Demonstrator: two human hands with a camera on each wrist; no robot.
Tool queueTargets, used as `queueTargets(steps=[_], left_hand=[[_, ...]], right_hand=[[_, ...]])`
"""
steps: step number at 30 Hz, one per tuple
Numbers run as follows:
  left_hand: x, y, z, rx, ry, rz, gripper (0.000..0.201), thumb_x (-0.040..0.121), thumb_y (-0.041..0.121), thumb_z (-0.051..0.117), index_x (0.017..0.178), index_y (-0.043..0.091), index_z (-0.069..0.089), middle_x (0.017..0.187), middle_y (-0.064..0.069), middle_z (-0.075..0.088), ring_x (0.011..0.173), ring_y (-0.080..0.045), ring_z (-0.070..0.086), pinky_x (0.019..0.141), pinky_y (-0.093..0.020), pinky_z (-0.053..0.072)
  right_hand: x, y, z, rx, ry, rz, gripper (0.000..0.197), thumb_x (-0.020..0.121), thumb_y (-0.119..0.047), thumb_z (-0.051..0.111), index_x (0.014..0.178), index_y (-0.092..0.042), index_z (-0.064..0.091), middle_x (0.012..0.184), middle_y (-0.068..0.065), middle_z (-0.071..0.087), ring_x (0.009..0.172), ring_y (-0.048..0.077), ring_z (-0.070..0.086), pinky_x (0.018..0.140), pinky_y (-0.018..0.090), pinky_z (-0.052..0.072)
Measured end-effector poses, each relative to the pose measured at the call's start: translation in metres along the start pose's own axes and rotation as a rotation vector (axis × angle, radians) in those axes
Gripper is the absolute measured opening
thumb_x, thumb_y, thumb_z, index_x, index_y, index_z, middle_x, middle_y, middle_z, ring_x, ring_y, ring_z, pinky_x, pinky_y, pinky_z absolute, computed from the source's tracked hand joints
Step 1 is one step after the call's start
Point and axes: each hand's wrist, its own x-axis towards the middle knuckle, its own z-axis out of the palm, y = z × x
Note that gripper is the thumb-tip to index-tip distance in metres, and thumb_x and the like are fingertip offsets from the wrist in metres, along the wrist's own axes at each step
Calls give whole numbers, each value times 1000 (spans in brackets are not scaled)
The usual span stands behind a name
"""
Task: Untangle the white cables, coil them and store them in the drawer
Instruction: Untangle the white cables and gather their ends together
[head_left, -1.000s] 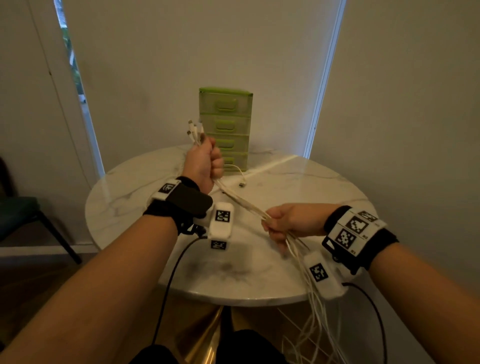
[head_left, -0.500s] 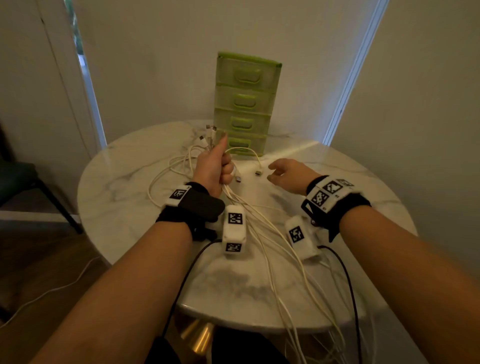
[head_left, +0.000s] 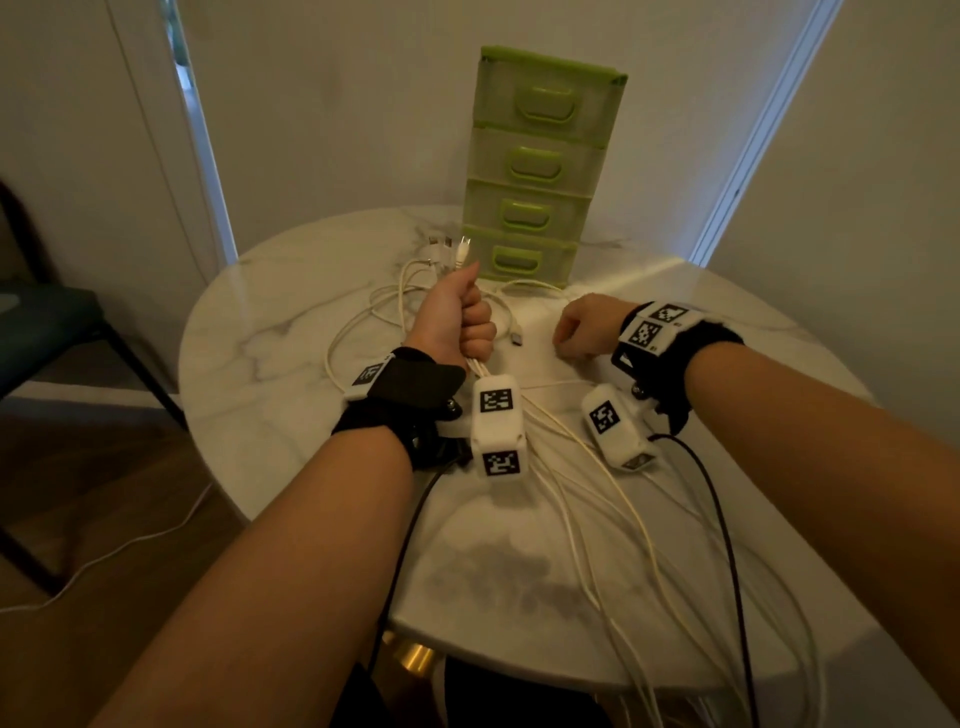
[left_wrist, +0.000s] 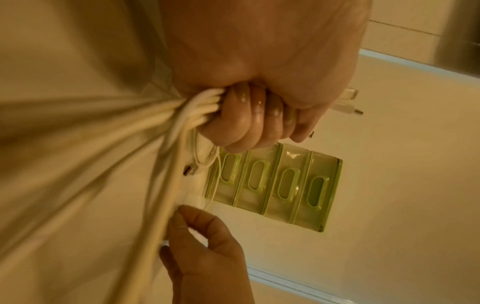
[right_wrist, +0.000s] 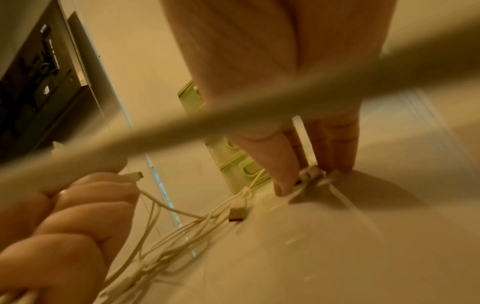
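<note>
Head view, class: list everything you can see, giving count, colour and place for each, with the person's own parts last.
Cables: several, exact count unclear, white, across the table and hanging over its near edge
Drawer unit: one, four drawers, green, back of table
Table: one, round, white marble
Chair: one, dark, left of the table
Wrist cameras: two, white, on black straps
Left hand: fist gripping a cable bundle
Right hand: fingertips down on a cable end on the table

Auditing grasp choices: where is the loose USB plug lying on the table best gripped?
Pinch the USB plug across its white housing's sides, from above: it lies flat on the table, metal tip toward the person, cord trailing away toward the drawer unit.
</note>
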Motion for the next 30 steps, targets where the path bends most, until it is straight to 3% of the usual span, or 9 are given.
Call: queueTargets(steps=[2,4,7,10,14,20,24,27,30], left_hand=[[0,0,0,4,7,-5,63,97,36,41,37,23,29,36,8,20,27,-4,14,32,-9,9],[-2,-1,0,11,10,-6,60,97,36,41,40,23,28,36,8,20,28,-4,14,33,-8,9],[-6,-1,2,32,6,2,57,97,37,41,45,23,26,36,9,20,27,-4,15,33,-8,10],[-13,-1,5,53,-5,25,53,98,39,40,50,22,24,35,9,20,27,-4,14,34,-8,9],[-25,-4,11,89,-88,51,49,99,43,36,57,21,22,37,10,20,28,-3,15,33,-10,9],[-36,-26,34,277,-131,56,48,99,47,33,79,13,61,44,8,42,31,-2,22,32,-11,13],[-39,-39,48,403,-126,20,44,98,47,35,101,13,64,67,4,64,31,-2,24,31,-12,17],[-38,-41,58,339,-80,70,33,98,39,42,106,12,59,82,1,66,31,-2,24,30,-12,18],[-34,-34,64,195,-53,142,19,97,27,49,92,12,59,83,3,63,30,0,24,29,-11,19]], right_hand=[[-4,4,1,82,-26,24,7,76,-19,72,77,-14,67,75,0,63,83,20,59,82,31,50],[-10,6,3,177,-36,55,13,73,-15,73,65,-16,63,69,2,64,80,22,61,82,35,54],[-20,4,3,337,5,76,4,77,-11,67,74,-9,65,76,8,64,80,24,63,82,37,56],[-43,-6,-9,645,78,50,6,84,-4,59,89,-4,62,69,7,55,64,16,54,63,26,53],[-77,-11,-41,1072,152,65,24,87,8,44,68,2,57,71,11,50,61,19,51,55,20,55],[-110,-8,-58,1352,273,-6,25,86,13,39,73,4,59,84,14,57,76,20,59,60,21,57],[-124,-2,-54,1353,274,-64,37,80,18,28,94,8,61,87,15,59,81,21,60,60,19,57],[-131,8,-49,1263,244,-77,40,79,18,25,84,5,62,86,15,60,75,22,59,52,15,55],[-135,24,-41,1174,250,-32,44,77,18,22,74,-2,61,77,13,59,64,19,55,46,14,49]])
